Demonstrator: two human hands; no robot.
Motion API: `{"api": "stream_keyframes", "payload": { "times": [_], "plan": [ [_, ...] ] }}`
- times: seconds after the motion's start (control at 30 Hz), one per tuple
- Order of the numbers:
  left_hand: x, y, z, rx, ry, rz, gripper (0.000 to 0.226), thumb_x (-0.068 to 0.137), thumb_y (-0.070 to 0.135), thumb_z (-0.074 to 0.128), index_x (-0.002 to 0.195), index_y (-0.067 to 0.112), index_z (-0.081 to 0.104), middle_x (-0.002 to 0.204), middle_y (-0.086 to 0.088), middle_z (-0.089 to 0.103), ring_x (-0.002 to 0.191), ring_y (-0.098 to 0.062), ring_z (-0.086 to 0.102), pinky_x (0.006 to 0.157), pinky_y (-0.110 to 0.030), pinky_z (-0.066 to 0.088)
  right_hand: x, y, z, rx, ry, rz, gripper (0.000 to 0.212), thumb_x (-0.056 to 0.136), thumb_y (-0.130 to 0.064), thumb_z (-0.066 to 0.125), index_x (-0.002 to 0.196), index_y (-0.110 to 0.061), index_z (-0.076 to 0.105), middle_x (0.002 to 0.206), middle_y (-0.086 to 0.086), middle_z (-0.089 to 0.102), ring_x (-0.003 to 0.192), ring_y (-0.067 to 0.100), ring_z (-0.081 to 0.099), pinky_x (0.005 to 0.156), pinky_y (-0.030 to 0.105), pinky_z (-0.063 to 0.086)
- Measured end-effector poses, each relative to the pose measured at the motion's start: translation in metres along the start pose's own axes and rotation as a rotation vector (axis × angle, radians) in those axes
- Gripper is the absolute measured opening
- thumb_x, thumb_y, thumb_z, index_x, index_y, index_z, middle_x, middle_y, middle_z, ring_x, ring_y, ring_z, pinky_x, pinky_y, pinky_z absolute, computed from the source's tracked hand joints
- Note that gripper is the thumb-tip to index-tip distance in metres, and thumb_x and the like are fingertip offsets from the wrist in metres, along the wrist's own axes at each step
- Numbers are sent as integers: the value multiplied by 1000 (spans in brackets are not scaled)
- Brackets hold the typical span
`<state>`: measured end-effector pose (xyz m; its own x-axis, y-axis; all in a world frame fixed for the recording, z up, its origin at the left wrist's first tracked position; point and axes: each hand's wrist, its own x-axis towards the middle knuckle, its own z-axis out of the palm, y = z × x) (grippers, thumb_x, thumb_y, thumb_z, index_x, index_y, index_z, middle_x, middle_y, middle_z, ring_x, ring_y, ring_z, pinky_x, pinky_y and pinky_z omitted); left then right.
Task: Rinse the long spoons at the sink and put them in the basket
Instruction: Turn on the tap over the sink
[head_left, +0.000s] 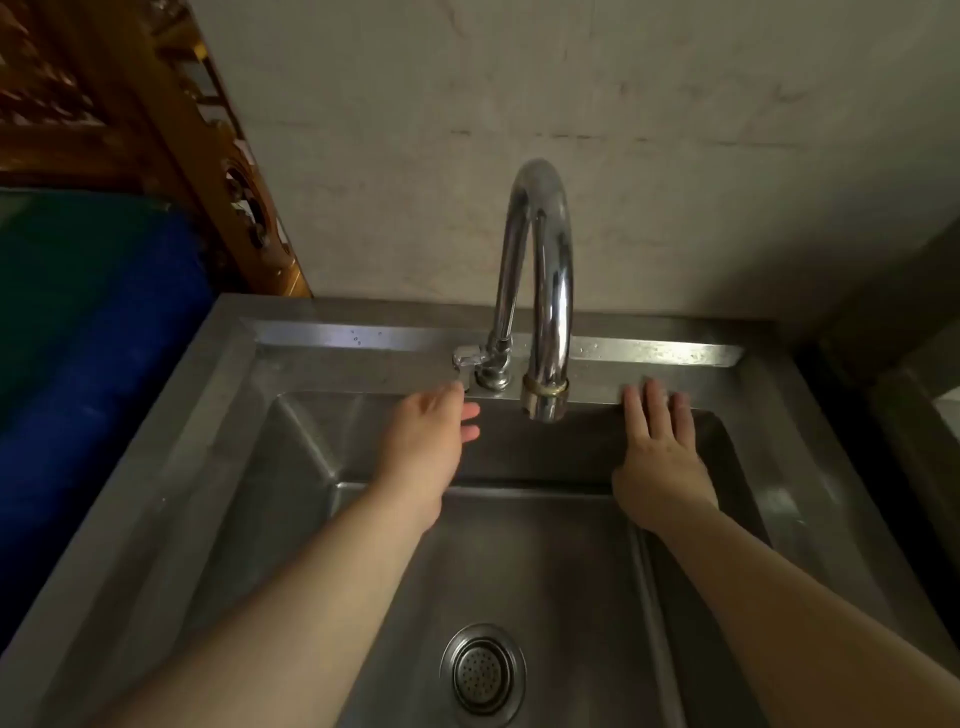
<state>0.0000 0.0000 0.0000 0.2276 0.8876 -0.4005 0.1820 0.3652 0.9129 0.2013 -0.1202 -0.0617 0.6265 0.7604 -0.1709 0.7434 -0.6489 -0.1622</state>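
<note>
My sink is dull grey steel all over, faintly streaked. Its drain strainer, at 6 o'clock, is silver with a pattern of small dark holes. The tap at 12 o'clock is shiny chrome, with a brassy gold ring near its mouth. The wall behind is pale beige, smudged grey. At 9 o'clock a blue and green surface; at 11 o'clock, carved orange-brown wood.

Steel sink with gooseneck tap over a bare, dry-looking basin
</note>
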Motion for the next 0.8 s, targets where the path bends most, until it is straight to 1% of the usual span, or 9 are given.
{"api": "stream_keyframes", "payload": {
  "times": [0.03, 0.07, 0.13, 0.2, 0.3, 0.43, 0.6, 0.73, 0.8],
  "plan": [
    [4, 2, 2, -70, -8, -63, 21, 97, 34, 51, 102, 19, 65, 87, 9, 74, 76, -8, 71, 79, -30, 42, 1, 1, 2, -25, 15, -12, 101, 88, -9, 56, 153, -34, -18, 162, -6, -27, 147, 28, -26, 121, 51, 14],
    [8, 3, 3, -118, -8, -112, 22, 97, 31, 51, 105, 17, 65, 83, 9, 75, 73, -7, 70, 78, -29, 41, 1, 0, -1, -11, 10, 1, 101, 88, -8, 55, 153, -34, -18, 162, -6, -27, 147, 27, -26, 121, 52, 14],
    [15, 5, 3, -205, -13, -192, 17, 96, 23, 54, 106, 14, 65, 70, 11, 75, 65, -4, 70, 66, -21, 43, 2, -1, -2, -3, -3, 12, 101, 88, -7, 55, 153, -34, -18, 162, -7, -27, 147, 27, -27, 120, 52, 15],
    [16, 7, 3, -263, -37, -233, 7, 95, 17, 58, 98, 14, 64, 59, 11, 72, 54, 1, 68, 53, -15, 41, 2, 0, 0, -3, -1, 9, 100, 88, -7, 54, 153, -34, -17, 162, -7, -27, 147, 28, -26, 119, 51, 14],
    [18, 10, 0, -296, -59, -243, 4, 94, 14, 60, 92, 15, 63, 55, 11, 71, 48, 4, 65, 42, -10, 39, 4, 2, 2, -8, 2, 14, 99, 89, -8, 55, 153, -35, -16, 162, -7, -26, 147, 27, -26, 119, 52, 12],
    [21, 8, -4, -307, -78, -176, 5, 94, 15, 63, 89, 14, 65, 61, 8, 74, 54, 1, 69, 42, -11, 40, 3, 1, 1, -15, 0, 18, 99, 89, -8, 56, 154, -34, -15, 163, -6, -25, 148, 28, -24, 118, 52, 14],
    [20, 9, -1, -317, -66, -128, 8, 96, 17, 61, 88, 15, 64, 58, 9, 73, 51, 1, 67, 42, -11, 39, 2, 0, 0, -25, 11, 18, 99, 89, -9, 56, 155, -32, -14, 163, -5, -24, 149, 29, -22, 117, 50, 20],
    [18, 12, -2, -268, -43, -92, 8, 96, 19, 60, 93, 14, 65, 60, 10, 73, 52, 1, 67, 44, -13, 41, 1, 0, 0, -38, 12, 5, 98, 90, -12, 56, 155, -30, -13, 164, -3, -23, 149, 31, -22, 118, 48, 15],
    [17, 14, -1, -260, -29, -75, 9, 96, 20, 60, 91, 14, 65, 56, 11, 72, 49, 3, 64, 46, -14, 42, 1, 0, 1, -44, 19, -4, 97, 90, -14, 57, 155, -30, -13, 164, -3, -22, 149, 31, -21, 117, 46, 11]
  ]
}}
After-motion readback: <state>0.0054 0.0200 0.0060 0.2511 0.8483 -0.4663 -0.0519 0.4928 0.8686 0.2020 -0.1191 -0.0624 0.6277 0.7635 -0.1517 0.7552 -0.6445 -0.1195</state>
